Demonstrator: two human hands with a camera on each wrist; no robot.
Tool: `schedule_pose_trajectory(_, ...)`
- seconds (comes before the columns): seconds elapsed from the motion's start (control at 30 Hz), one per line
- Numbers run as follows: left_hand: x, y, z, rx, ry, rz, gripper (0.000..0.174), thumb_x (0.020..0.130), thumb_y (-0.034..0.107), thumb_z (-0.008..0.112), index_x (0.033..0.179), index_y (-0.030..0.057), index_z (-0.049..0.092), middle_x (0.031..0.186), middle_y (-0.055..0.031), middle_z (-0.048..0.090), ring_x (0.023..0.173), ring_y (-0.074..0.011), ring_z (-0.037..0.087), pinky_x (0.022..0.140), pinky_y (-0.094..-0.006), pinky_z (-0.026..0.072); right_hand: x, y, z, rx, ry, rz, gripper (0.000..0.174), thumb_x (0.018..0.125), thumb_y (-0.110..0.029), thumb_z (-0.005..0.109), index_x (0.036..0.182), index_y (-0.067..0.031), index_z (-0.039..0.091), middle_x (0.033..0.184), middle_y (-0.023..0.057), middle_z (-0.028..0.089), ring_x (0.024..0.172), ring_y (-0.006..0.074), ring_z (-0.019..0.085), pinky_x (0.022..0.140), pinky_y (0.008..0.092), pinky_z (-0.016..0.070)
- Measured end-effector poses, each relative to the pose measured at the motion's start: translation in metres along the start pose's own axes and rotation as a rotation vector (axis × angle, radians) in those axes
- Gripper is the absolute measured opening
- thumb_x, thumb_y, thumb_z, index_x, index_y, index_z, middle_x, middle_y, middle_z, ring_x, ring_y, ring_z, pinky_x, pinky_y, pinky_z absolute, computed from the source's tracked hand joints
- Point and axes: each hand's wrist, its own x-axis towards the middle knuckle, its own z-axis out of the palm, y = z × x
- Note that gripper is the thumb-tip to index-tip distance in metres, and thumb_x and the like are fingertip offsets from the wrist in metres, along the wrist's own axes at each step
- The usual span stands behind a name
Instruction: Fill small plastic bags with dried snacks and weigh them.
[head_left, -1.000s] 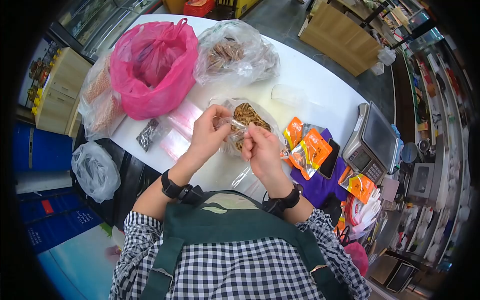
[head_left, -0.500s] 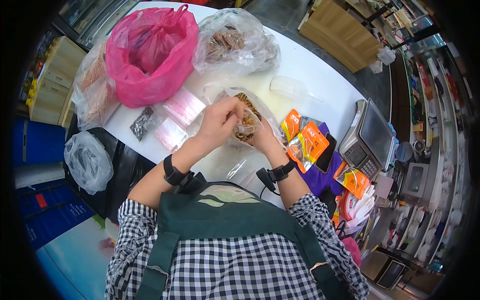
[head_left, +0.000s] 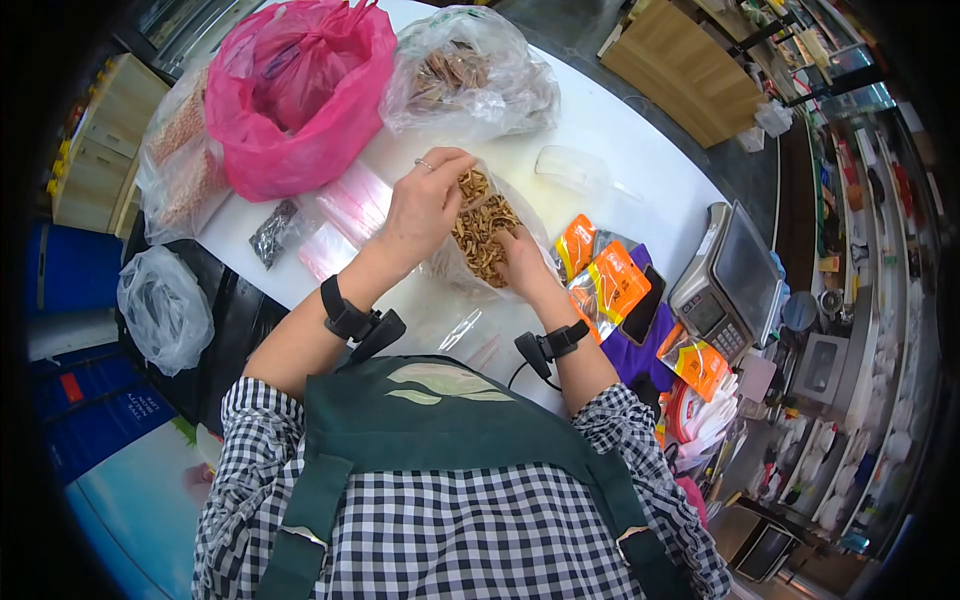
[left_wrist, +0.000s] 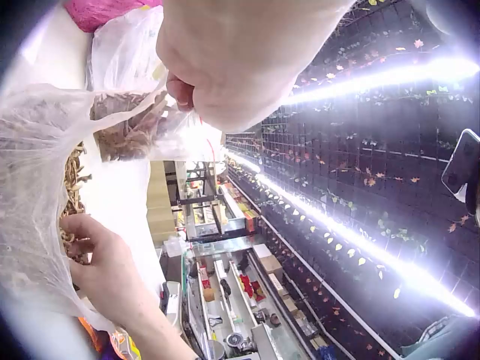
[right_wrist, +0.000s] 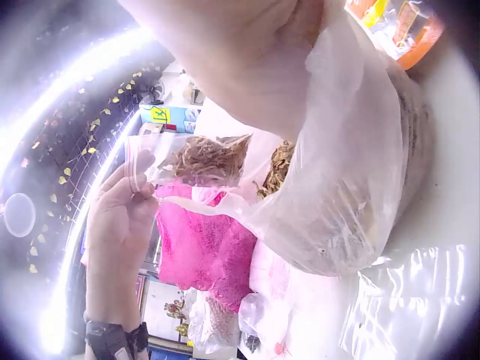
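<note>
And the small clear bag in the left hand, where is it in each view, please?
Head: small clear bag, above centre.
Left wrist: small clear bag, upper left.
Right wrist: small clear bag, left of centre.
Shared landmark: the pink bag, visible in all three.

Two hands, one held pouch, one scale, one clear scoop and perhaps three orange packets show.

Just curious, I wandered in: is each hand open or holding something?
Left hand: holding a small clear bag of dried pieces.
Right hand: in the larger bag; its grip cannot be told.
</note>
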Motion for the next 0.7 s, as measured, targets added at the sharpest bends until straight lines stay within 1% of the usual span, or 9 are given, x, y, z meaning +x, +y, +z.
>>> schedule_pose_trajectory(0.1, -0.012, -0.011, 0.013, 0.015, -0.097, 0.05, 0.036, 0.078, -0.01, 0.053, 0.11, 0.0014, 0.065, 0.111, -0.0153, 0.063, 0.09, -0.0337, 0.065, 0.077, -0.0374, 0.0526, 0.003, 0.003, 0.003, 0.045, -0.004, -0.06, 0.049, 0.066, 0.003, 0.072, 0.114, -0.0009, 0.061, 0.111, 0.0205, 0.06, 0.101, 0.0378, 0.06, 0.088, 0.0406, 0.05)
schedule_pose_trajectory(0.17, -0.022, -0.016, 0.023, -0.005, -0.148, 0.036, 0.036, 0.078, -0.009, 0.054, 0.111, 0.0019, 0.064, 0.112, -0.015, 0.063, 0.09, -0.0337, 0.064, 0.076, -0.0374, 0.0525, 0.005, 0.0, -0.009, 0.086, -0.061, 0.065, 0.036, 0.067, 0.001, 0.071, 0.103, 0.0013, 0.066, 0.104, 0.02, 0.062, 0.096, 0.0372, 0.061, 0.086, 0.0403, 0.0498)
schedule_pose_trajectory(0.2, -0.026, -0.016, 0.026, -0.025, -0.209, 0.019, 0.036, 0.078, -0.009, 0.055, 0.111, 0.0023, 0.064, 0.112, -0.0147, 0.063, 0.09, -0.0337, 0.064, 0.076, -0.0374, 0.0525, 0.004, -0.003, -0.014, 0.086, -0.061, 0.065, 0.036, 0.067, 0.001, 0.071, 0.103, 0.0013, 0.066, 0.104, 0.02, 0.062, 0.096, 0.0372, 0.061, 0.086, 0.0403, 0.0498)
schedule_pose_trajectory(0.27, -0.029, -0.018, 0.033, -0.048, -0.207, 0.02, 0.036, 0.078, -0.009, 0.055, 0.111, 0.003, 0.064, 0.112, -0.0145, 0.063, 0.09, -0.0335, 0.064, 0.076, -0.0373, 0.0524, 0.005, -0.008, -0.027, 0.024, -0.002, 0.108, 0.025, 0.068, -0.001, 0.068, 0.093, -0.0004, 0.07, 0.091, 0.0226, 0.065, 0.087, 0.0385, 0.063, 0.078, 0.0407, 0.0512)
schedule_pose_trajectory(0.4, -0.026, -0.016, 0.033, -0.078, -0.219, -0.019, 0.037, 0.078, -0.008, 0.055, 0.111, 0.0046, 0.064, 0.112, -0.0138, 0.062, 0.092, -0.0329, 0.063, 0.077, -0.0375, 0.0521, 0.004, -0.017, -0.042, 0.129, 0.006, 0.208, 0.027, 0.068, -0.006, 0.071, 0.094, -0.0038, 0.072, 0.089, 0.0202, 0.066, 0.081, 0.035, 0.064, 0.074, 0.0395, 0.052)
schedule_pose_trajectory(0.47, -0.018, -0.014, 0.03, -0.068, -0.209, -0.034, 0.037, 0.078, -0.008, 0.055, 0.111, 0.0047, 0.064, 0.111, -0.0138, 0.062, 0.092, -0.033, 0.063, 0.077, -0.0376, 0.0521, 0.009, -0.012, -0.046, 0.198, 0.186, 0.144, 0.028, 0.068, -0.008, 0.074, 0.095, -0.0044, 0.073, 0.084, 0.0175, 0.066, 0.073, 0.0305, 0.064, 0.071, 0.0373, 0.0524)
schedule_pose_trajectory(0.5, -0.02, -0.012, 0.028, -0.061, -0.23, -0.061, 0.037, 0.078, -0.007, 0.055, 0.111, 0.0048, 0.064, 0.111, -0.0137, 0.062, 0.092, -0.0331, 0.063, 0.077, -0.0377, 0.0522, 0.006, -0.016, -0.048, 0.198, 0.185, 0.145, 0.028, 0.068, -0.008, 0.074, 0.095, -0.0044, 0.073, 0.084, 0.0175, 0.066, 0.073, 0.0305, 0.064, 0.071, 0.0373, 0.0524)
schedule_pose_trajectory(0.57, -0.016, -0.014, 0.029, -0.038, -0.189, -0.031, 0.037, 0.077, -0.007, 0.055, 0.111, 0.0049, 0.064, 0.11, -0.0134, 0.062, 0.092, -0.0331, 0.063, 0.078, -0.0378, 0.0522, 0.008, -0.031, -0.069, 0.236, 0.233, 0.132, 0.025, 0.069, -0.008, 0.074, 0.094, -0.0038, 0.073, 0.081, 0.0149, 0.066, 0.068, 0.025, 0.064, 0.068, 0.0338, 0.0526)
schedule_pose_trajectory(0.7, -0.013, -0.01, 0.024, -0.009, -0.18, -0.016, 0.038, 0.076, -0.007, 0.055, 0.111, 0.0042, 0.064, 0.11, -0.014, 0.062, 0.093, -0.033, 0.063, 0.078, -0.0378, 0.0524, 0.0, -0.054, -0.094, 0.369, 0.314, 0.071, 0.024, 0.07, -0.006, 0.073, 0.094, -0.0034, 0.073, 0.079, 0.0135, 0.065, 0.065, 0.022, 0.063, 0.064, 0.0311, 0.0518)
